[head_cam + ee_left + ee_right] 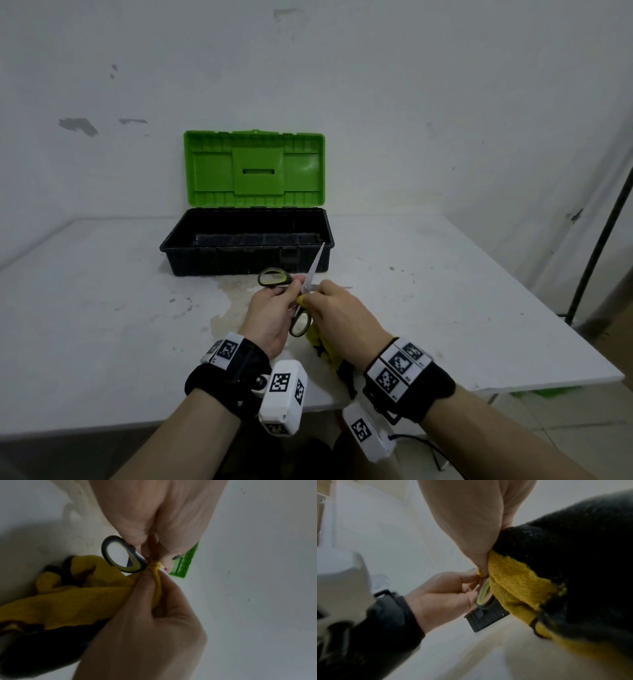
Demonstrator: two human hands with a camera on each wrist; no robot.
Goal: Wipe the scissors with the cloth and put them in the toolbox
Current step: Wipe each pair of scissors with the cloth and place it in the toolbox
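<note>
Scissors (301,301) spread open above the table (445,308), in front of the toolbox (246,246) | your left hand (270,315) grips the handles, right hand (339,315) pinches the cloth (72,599) on a blade | stiff, light, sharp-edged — hold by the loops, likely slippery steel — cloth is soft

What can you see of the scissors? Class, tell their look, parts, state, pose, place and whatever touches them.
The scissors have shiny metal blades and two dark handle loops lined in yellow-green. They are spread open, held above the table in front of the open toolbox, one blade pointing up and away. The left hand grips them near the pivot; the right hand pinches the yellow and black cloth against them there.
</note>
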